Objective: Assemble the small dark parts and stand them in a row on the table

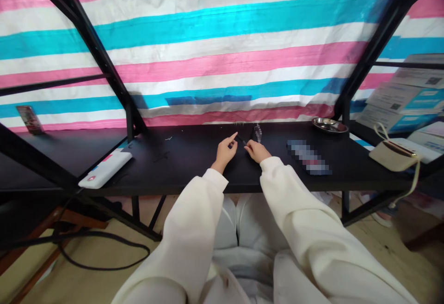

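Observation:
Over the black table my right hand [257,150] is closed, its thumb and fingers pinching a thin dark stick-like thing [242,141]. That thing points up and left toward my left hand [226,151]. The left fingers are curled, with the forefinger reaching to the thin thing's far tip; whether they grip anything is too small to tell. Just behind the right hand lies a small cluster of clear, shiny pieces [257,133]. Dark fine bits [161,157] are scattered on the tabletop to the left.
On the black table [194,174] a white box-shaped device [106,170] lies left; a blurred-out item [308,157] and a shiny metal dish [329,125] are right. Farther right are a cream bag [393,154] and stacked boxes [402,96]. Black frame posts flank a striped sheet [236,59].

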